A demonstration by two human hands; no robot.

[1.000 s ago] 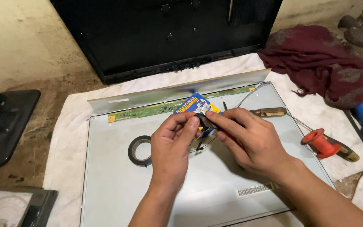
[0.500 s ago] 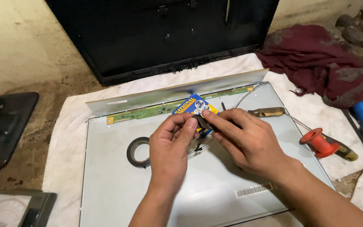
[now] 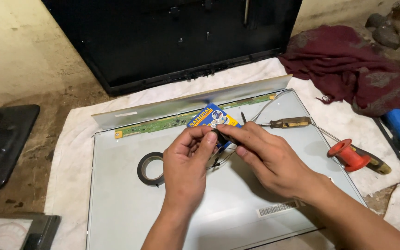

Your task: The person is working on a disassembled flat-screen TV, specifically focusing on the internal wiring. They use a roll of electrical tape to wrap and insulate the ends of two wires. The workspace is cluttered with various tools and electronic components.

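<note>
Behind the hands, a blue-yellow package.

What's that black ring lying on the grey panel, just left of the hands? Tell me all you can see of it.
It looks like a roll of black tape, probably electrical tape: a flat glossy ring with a wide round hole through which the grey panel shows. It lies flat on the panel, left of the middle. The left hand hangs just to its right and covers the ring's right edge in this view; whether the hand touches it cannot be told. No loose end of tape shows.
</note>
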